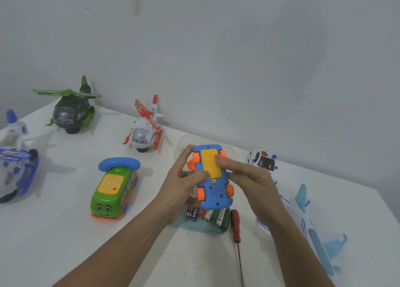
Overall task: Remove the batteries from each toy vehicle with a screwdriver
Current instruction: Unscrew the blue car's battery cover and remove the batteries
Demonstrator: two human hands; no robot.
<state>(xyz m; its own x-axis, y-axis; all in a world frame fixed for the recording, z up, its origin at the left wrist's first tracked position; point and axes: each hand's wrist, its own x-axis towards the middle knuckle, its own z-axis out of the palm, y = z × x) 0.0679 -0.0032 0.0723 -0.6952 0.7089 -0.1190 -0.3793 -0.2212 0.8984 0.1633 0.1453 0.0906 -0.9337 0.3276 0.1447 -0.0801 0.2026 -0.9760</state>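
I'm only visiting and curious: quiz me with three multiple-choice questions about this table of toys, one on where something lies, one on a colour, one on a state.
1. Where is the screwdriver?
A) on a helicopter
B) on the green bus
C) on the table beside the battery tray

2. What colour is the hatch on the blue toy?
A) yellow
B) red
C) white

3. How is the blue toy held?
A) wheels down, by one hand
B) underside up, gripped by the left hand and the right hand
C) not held at all

Answers: 1 C, it lies just right of the tray; 2 A, the panel between the orange wheels is yellow; 3 B, the wheels face the camera.
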